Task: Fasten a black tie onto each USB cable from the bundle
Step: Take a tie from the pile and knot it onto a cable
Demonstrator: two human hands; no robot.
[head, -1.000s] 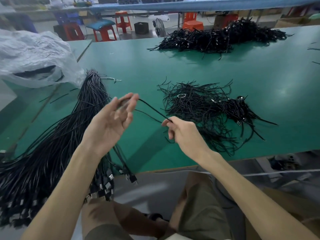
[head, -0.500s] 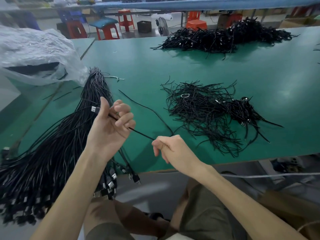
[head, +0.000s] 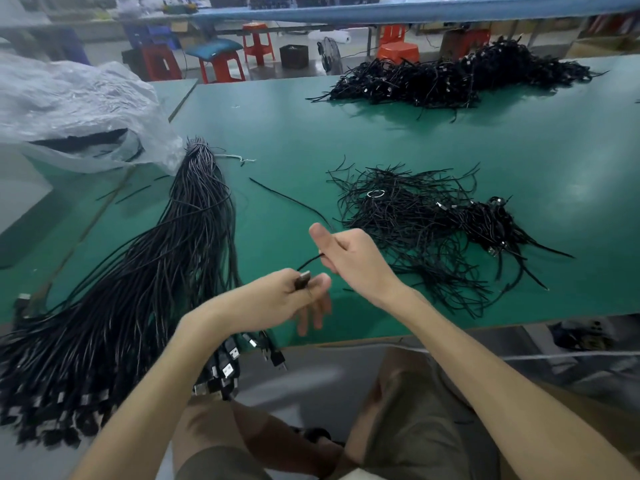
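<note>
Early in one cycle, by the look of it. Pinching the plug [head: 304, 279] of a single cable [head: 294, 201] between thumb and fingers of the left hand [head: 273, 299]. Gripping the cord a little further along in the curled right hand [head: 353, 261], thumb up. Beyond that, lying loose across the green table [head: 346, 140] toward the far left. No tie on it yet.

Plenty left: thick bundle [head: 162, 265] at left, plugs hanging over the near edge. Probably finished: far heap [head: 450, 77] by the back edge, though ties there are too small to make out. Loose ties [head: 408, 220] heaped just right of the hands, near enough to reach.

Open green between bundle and ties, enough to work over. Crumpled plastic bag [head: 76, 105] far left, well apart. Worth minding the near edge just under the hands.
</note>
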